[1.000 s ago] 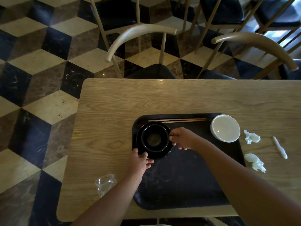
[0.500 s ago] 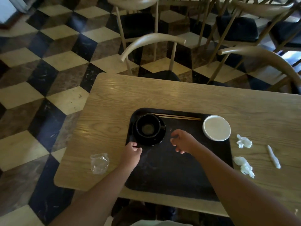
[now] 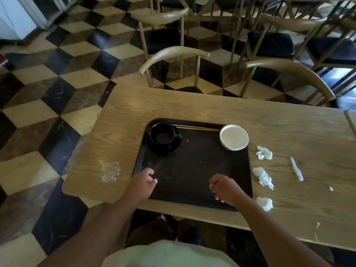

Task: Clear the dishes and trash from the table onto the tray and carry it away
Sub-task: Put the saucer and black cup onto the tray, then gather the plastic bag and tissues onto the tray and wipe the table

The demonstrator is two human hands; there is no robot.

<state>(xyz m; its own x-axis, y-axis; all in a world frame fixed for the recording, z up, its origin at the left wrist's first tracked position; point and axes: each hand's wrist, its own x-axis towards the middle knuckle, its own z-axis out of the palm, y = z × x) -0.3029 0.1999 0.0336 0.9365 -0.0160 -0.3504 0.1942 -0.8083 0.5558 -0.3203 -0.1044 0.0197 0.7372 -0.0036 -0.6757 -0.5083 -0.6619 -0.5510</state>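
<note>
Clearly the dishes are dealt with: the cup [image 3: 161,134] sits on its saucer [image 3: 169,149] in the far left corner of the tray [image 3: 192,166], the chopsticks [image 3: 196,128] lie along the far rim, and the white bowl [image 3: 234,137] sits in the far right corner. What is left, by my reading, is the trash on the bench [image 3: 212,108]. The left hand [image 3: 142,182] hovers over the tray's near left edge and the right hand [image 3: 225,189] over its near right part, both with fingers loosely curled and nothing visible in either. A crumpled clear wrapper [image 3: 110,171] lies just left of the tray, near the left hand. The far tissue wad [image 3: 264,152], middle tissue wad [image 3: 263,177] and near tissue wad [image 3: 265,203] lie just beside the right rim, with a twisted paper strip [image 3: 296,169] and a small white scrap [image 3: 330,188] further right. To do this well, let each hand work its own side. The left pinches the wrapper, which looks light and springy, and presses it onto the tray's bare middle. The right gathers the nearest wads first, then reaches for the strip and scrap. Keep the trash low and central so nothing slips off when the tray is lifted
</note>
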